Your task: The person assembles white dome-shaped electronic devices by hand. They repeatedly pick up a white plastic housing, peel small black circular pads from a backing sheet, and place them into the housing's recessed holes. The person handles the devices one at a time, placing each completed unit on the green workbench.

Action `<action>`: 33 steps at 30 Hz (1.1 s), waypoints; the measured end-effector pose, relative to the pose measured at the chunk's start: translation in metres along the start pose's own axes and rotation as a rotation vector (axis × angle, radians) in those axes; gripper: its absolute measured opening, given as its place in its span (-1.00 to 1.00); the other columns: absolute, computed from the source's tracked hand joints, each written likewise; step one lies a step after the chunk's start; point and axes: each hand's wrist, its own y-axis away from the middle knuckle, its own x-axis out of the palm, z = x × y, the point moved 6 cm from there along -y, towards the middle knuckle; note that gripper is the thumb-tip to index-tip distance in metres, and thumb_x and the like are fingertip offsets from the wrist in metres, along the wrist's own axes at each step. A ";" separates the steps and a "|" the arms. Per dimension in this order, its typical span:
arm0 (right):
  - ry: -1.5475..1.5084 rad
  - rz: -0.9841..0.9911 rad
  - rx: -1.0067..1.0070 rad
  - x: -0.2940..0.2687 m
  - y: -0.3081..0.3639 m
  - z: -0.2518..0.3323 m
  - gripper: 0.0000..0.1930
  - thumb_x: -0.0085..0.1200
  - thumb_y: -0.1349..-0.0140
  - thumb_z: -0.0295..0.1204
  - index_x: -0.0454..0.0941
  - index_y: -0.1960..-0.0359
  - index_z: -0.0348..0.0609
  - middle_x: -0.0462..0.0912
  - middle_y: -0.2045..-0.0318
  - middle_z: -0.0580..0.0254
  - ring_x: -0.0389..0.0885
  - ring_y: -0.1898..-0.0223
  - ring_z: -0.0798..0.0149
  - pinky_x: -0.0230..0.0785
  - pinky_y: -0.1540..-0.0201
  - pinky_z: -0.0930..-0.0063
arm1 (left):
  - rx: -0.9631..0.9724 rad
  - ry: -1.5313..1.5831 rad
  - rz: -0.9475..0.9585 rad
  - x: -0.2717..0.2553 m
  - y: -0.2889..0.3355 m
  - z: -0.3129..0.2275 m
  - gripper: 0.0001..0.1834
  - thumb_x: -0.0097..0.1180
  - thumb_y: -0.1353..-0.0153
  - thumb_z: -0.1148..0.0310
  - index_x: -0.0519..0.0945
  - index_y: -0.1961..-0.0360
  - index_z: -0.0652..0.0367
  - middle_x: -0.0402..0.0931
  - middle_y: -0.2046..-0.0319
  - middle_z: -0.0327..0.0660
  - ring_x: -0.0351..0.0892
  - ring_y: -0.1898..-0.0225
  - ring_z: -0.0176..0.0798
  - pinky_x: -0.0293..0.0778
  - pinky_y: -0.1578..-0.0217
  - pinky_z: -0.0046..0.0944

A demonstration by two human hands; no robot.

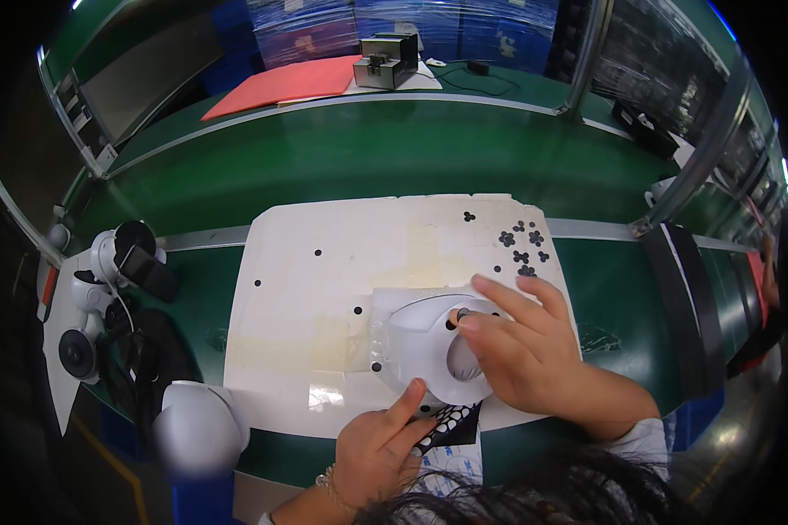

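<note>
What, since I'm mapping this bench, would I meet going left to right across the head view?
Far-left white device with a round black face → white rounded piece → left hand → right hand → long black strip.

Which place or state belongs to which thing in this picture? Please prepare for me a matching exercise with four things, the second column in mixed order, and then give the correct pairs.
Things:
1. white shell
2. silver metal box
3. left hand
4. black dot clusters

Places or states:
A. has a bracelet at its wrist
B. at the far right part of the white board
C. beside the right hand, whose fingers reach over it
D. at the back, next to a red sheet

Right pairs: 1-C; 2-D; 3-A; 4-B.
</note>
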 end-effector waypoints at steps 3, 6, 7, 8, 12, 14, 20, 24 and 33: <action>-0.057 0.015 0.091 -0.007 0.005 0.002 -0.74 0.14 0.08 -0.49 0.51 0.27 0.01 0.42 0.02 0.14 0.29 -0.09 0.01 0.03 -0.05 0.20 | -0.014 -0.034 -0.003 -0.001 0.000 -0.002 -0.65 0.06 0.39 0.53 0.56 0.40 0.22 0.28 -0.09 -0.01 0.49 0.51 -0.19 0.41 0.49 -0.30; -0.361 0.027 0.229 -0.002 0.017 -0.001 -0.84 0.15 0.07 -0.46 0.54 0.39 0.02 0.28 -0.10 0.07 0.06 -0.21 -0.07 -0.07 -0.11 0.16 | -0.010 -0.049 -0.015 0.001 0.001 -0.001 -0.67 0.05 0.39 0.54 0.56 0.42 0.21 0.29 -0.08 -0.02 0.48 0.53 -0.23 0.40 0.51 -0.32; -0.414 0.059 0.272 0.004 0.019 0.001 -0.88 0.15 0.06 -0.45 0.55 0.42 0.01 0.23 -0.14 0.05 -0.01 -0.23 -0.09 -0.12 -0.12 0.15 | -0.005 -0.051 -0.021 0.002 0.000 -0.001 -0.67 0.04 0.39 0.55 0.56 0.43 0.21 0.30 -0.08 -0.02 0.48 0.53 -0.24 0.40 0.51 -0.33; -0.468 0.091 0.315 0.008 0.021 0.002 -0.91 0.15 0.05 -0.44 0.55 0.45 0.00 0.19 -0.17 0.03 -0.09 -0.26 -0.11 -0.16 -0.14 0.13 | 0.000 -0.053 -0.027 0.002 -0.001 -0.001 -0.68 0.04 0.39 0.55 0.56 0.44 0.21 0.30 -0.07 -0.02 0.47 0.54 -0.25 0.39 0.52 -0.33; -0.481 0.133 0.329 0.013 0.022 0.006 -0.95 0.13 0.02 -0.44 0.55 0.48 -0.03 0.15 -0.19 0.01 -0.13 -0.26 -0.12 -0.25 -0.16 0.11 | -0.016 -0.046 -0.047 0.002 -0.001 -0.001 -0.69 0.03 0.38 0.56 0.56 0.45 0.22 0.33 -0.06 -0.03 0.47 0.55 -0.27 0.39 0.53 -0.35; -0.463 0.150 0.325 0.014 0.022 0.008 -0.97 0.13 0.02 -0.44 0.55 0.49 -0.03 0.15 -0.19 0.00 -0.11 -0.26 -0.11 -0.25 -0.15 0.09 | -0.020 -0.013 -0.075 0.003 0.001 0.002 -0.69 0.02 0.38 0.56 0.56 0.45 0.22 0.33 -0.05 -0.03 0.47 0.56 -0.27 0.38 0.53 -0.35; -0.364 0.103 0.267 0.017 0.026 0.010 -0.93 0.14 0.05 -0.42 0.56 0.47 0.02 0.25 -0.14 0.07 -0.01 -0.23 -0.08 -0.24 -0.15 0.11 | -0.027 -0.018 -0.079 0.004 0.000 0.003 -0.70 0.03 0.38 0.56 0.56 0.46 0.22 0.34 -0.04 -0.03 0.46 0.57 -0.27 0.38 0.55 -0.36; -0.064 0.009 0.070 0.015 0.041 0.016 -0.81 0.16 0.06 -0.30 0.58 0.33 0.13 0.29 -0.11 0.16 0.05 -0.20 -0.01 -0.20 -0.13 0.15 | -0.026 -0.028 -0.084 0.003 0.000 0.003 -0.70 0.03 0.39 0.56 0.56 0.46 0.21 0.35 -0.04 -0.03 0.46 0.58 -0.27 0.37 0.56 -0.36; -0.286 -0.041 0.140 0.004 0.036 0.022 -0.73 0.19 0.10 -0.24 0.58 0.29 0.12 0.34 -0.07 0.29 0.06 -0.18 0.06 -0.12 -0.07 0.17 | -0.009 -0.054 -0.089 0.001 -0.002 -0.001 -0.68 0.02 0.39 0.56 0.56 0.45 0.21 0.34 -0.04 -0.01 0.47 0.57 -0.27 0.37 0.56 -0.36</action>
